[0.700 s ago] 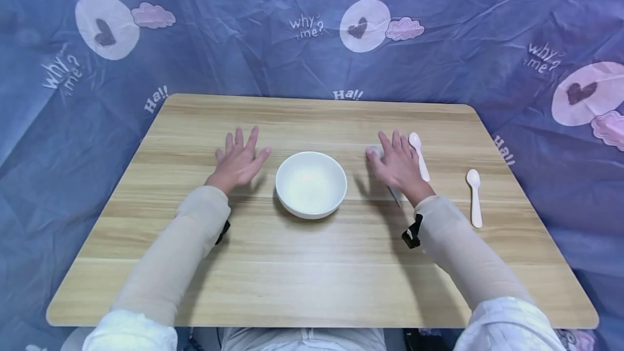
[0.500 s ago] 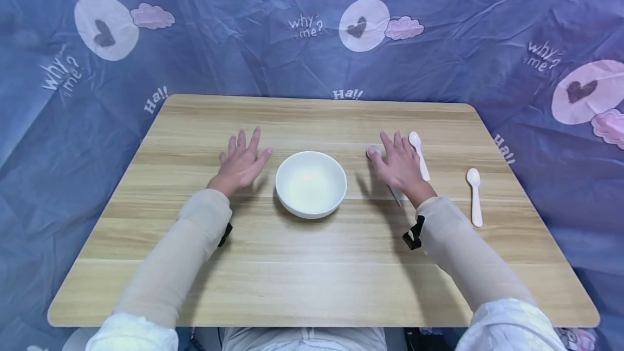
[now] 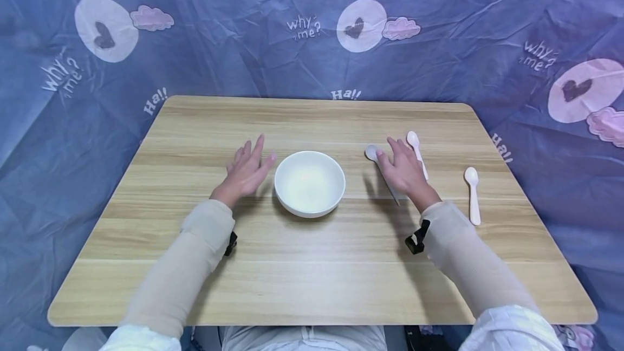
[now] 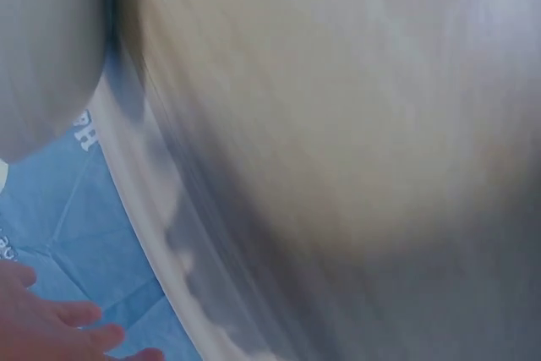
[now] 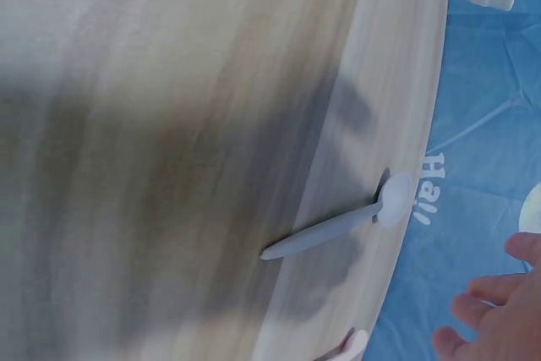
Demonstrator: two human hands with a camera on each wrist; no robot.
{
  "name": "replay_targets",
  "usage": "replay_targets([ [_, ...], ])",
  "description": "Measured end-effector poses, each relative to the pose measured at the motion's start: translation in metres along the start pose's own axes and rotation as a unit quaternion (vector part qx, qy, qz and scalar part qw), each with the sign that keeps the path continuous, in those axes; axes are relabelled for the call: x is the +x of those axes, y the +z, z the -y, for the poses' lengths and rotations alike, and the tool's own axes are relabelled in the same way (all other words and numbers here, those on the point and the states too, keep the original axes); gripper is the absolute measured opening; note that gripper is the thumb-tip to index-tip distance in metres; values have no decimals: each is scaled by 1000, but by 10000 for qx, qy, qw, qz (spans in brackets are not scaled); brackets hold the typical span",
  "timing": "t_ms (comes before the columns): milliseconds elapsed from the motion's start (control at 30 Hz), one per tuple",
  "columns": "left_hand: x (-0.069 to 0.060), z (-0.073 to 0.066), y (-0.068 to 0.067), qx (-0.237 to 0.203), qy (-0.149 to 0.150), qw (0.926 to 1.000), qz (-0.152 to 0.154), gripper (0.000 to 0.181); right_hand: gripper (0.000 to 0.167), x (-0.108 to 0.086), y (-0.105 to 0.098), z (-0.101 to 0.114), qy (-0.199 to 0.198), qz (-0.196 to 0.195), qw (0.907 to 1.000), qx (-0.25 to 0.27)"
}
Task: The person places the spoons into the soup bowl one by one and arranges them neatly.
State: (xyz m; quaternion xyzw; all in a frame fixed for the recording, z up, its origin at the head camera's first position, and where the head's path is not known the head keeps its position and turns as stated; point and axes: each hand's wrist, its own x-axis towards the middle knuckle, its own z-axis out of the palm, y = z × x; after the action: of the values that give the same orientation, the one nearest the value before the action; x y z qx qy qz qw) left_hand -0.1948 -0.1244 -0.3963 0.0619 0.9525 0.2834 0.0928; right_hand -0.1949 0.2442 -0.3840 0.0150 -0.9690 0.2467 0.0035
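A white bowl stands between the two hands, and part of it shows at the top left of the left wrist view. The left hand, fingers spread, hovers just left of the bowl and holds nothing. Over the handle side of a spoon hovers the right hand, its fingers extended and empty. That spoon lies on the table in the right wrist view, apart from the hand. A second spoon lies just beyond the right hand.
A third white spoon lies farther right on the wooden table. Behind the table's far edge hangs a blue printed cloth. The person's legs show below the near edge.
Both hands have drawn slightly back toward the person and turned a little, the right one also shifting right, so more of the nearest spoon shows. The bowl and spoons stay in place.
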Motion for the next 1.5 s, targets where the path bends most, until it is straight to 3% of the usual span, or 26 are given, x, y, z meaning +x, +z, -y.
replay_targets([
  [333,-10,-1,13,-1140,26,9934,-79,72,56,-3,1,-7,-119,-555,9983,119],
  [567,-21,-7,24,-1959,163,9802,-229,69,53,-7,2,-13,-110,-569,9982,170],
  [900,-26,-13,37,-2832,91,9587,-237,65,51,-12,3,-19,-97,-429,9986,283],
  [1067,-26,-14,43,-3459,58,9381,-182,64,48,-16,6,-23,-57,-352,9985,419],
  [1267,-29,-14,50,-4270,116,9038,-254,59,43,-19,10,-29,-92,-428,9978,508],
  [1500,-33,-14,56,-4921,8,8705,-110,60,39,-24,13,-33,-72,-331,9982,495],
])
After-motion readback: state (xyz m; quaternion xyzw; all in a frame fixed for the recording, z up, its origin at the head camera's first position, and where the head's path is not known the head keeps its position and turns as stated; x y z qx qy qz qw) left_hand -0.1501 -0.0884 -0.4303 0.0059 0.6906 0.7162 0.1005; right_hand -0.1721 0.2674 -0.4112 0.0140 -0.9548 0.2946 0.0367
